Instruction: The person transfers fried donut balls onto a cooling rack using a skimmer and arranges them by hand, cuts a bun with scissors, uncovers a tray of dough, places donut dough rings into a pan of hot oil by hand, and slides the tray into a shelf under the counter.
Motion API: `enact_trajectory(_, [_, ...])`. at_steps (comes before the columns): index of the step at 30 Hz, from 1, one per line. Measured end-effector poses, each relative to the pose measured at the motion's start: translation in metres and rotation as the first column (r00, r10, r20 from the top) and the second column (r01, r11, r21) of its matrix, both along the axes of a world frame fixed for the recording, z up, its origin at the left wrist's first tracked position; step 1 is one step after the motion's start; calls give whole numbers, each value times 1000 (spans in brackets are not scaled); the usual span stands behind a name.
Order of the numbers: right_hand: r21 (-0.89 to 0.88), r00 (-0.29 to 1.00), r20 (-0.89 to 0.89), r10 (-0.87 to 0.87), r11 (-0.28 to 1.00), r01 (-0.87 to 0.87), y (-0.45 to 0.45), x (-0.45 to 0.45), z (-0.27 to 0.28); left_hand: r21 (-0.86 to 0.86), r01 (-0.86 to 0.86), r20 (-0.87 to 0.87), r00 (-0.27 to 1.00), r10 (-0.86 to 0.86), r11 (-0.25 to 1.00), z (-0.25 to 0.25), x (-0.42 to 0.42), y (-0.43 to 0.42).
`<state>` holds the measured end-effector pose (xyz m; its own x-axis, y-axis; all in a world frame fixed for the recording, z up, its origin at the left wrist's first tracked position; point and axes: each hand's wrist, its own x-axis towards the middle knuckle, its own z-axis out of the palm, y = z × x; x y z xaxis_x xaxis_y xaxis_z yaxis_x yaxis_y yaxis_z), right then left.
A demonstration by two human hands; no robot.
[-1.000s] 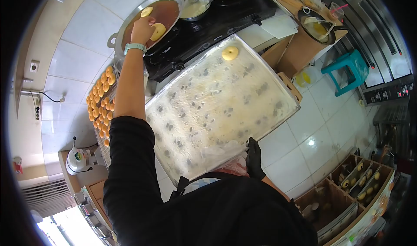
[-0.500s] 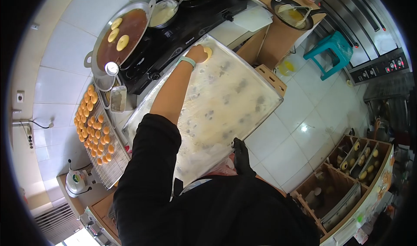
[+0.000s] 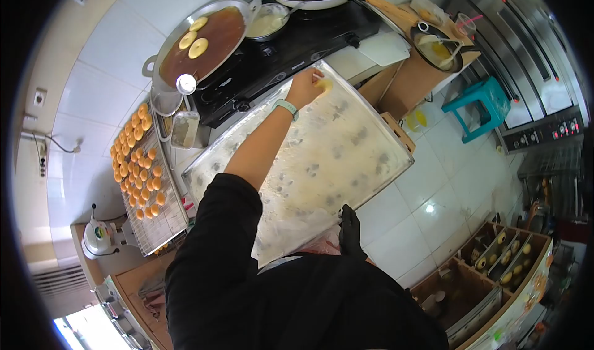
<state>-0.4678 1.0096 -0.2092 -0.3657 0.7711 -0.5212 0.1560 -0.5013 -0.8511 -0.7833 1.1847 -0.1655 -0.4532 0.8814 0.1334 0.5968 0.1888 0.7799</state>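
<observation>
My left hand [image 3: 304, 88], bare with a pale green watch band, is closed at the far corner of a large floured tray [image 3: 322, 158]. Its fingers pinch a yellow dough ring [image 3: 324, 86], which they partly hide. My right hand [image 3: 349, 232], in a black glove, grips the tray's near edge. Three pale dough rings [image 3: 198, 48] float in brown oil in a wide pan [image 3: 232, 47] at the upper left.
A black stove [image 3: 272, 72] lies beyond the tray, with a bowl of white mixture [image 3: 266, 23]. Browned rounds sit on a rack [image 3: 161, 226] at left. A teal stool [image 3: 486, 106] and wooden compartments [image 3: 458, 288] are at right.
My left hand has moved from the oil pan to the ring on the tray's far corner. Three rings now show in the oil. My right hand has stayed at the tray edge.
</observation>
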Motion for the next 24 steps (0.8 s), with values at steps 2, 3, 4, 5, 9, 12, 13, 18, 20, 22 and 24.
enact_trajectory(2, [-18,998,-46,-44,999,43,-3,0,-5,100,-19,-85,996,28,995,40,-11,-13])
enact_trajectory(3, [-28,995,-69,-71,997,69,-4,-1,-7,150,-21,-128,991,40,989,62,-19,-20])
enact_trajectory(4, [-19,997,-60,-48,999,47,-3,-1,-5,186,-81,-174,978,114,979,90,-28,-28])
enact_trajectory(5, [-11,998,-51,-26,1000,25,-2,1,-3,223,-137,-217,958,186,965,109,-41,-39])
enact_trajectory(9, [17,994,-87,-63,998,65,-7,-2,-9,442,-247,-242,893,379,862,147,-126,-69])
enact_trajectory(12, [21,998,-55,-17,1000,18,-6,-2,-3,187,-368,-420,808,413,911,159,-147,-88])
enact_trajectory(13, [16,998,-60,-29,999,30,-6,-2,-3,121,-374,-443,808,388,919,160,-154,-92])
enact_trajectory(18, [24,998,-65,-23,999,25,-6,-3,3,192,-391,-582,694,425,900,158,-169,-109])
enact_trajectory(20, [-4,996,-85,-41,999,41,-7,-4,12,340,-387,-551,657,515,857,178,-131,-136])
enact_trajectory(22, [-51,993,-94,-70,997,66,-7,-6,21,432,-378,-451,696,559,819,184,-89,-180])
enact_trajectory(24, [-116,990,-93,-110,988,99,-7,-8,28,341,-436,-519,652,553,833,168,-49,-245])
